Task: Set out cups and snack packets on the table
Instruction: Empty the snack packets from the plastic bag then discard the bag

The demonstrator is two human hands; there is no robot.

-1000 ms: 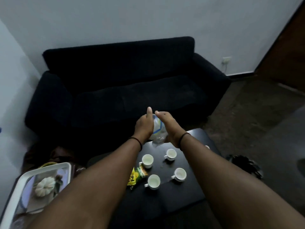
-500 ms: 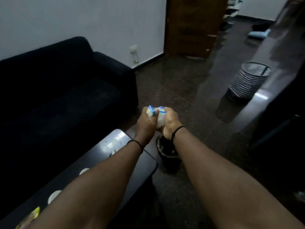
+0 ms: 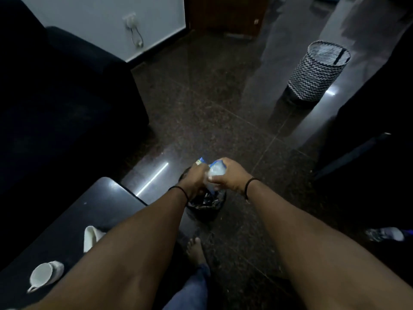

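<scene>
Both hands grip one blue-and-white snack packet (image 3: 214, 172) out in front of me, directly above a small black bin (image 3: 206, 206) on the floor. My left hand (image 3: 196, 179) holds its left side and my right hand (image 3: 230, 177) its right side. On the black table (image 3: 93, 204) at lower left stand two white cups: one (image 3: 45, 275) near the bottom edge, the other (image 3: 91, 237) partly hidden behind my left forearm.
A black sofa (image 3: 67, 104) fills the left. A zigzag-patterned basket (image 3: 317, 72) stands on the dark tiled floor at upper right. Dark furniture (image 3: 375, 135) lines the right side. My bare foot (image 3: 195, 249) is beside the table's corner. A plastic bottle (image 3: 384, 234) lies at right.
My view has swung right and down, away from the sofa and table. Both hands carried the packet from above the cups to above the floor bin.
</scene>
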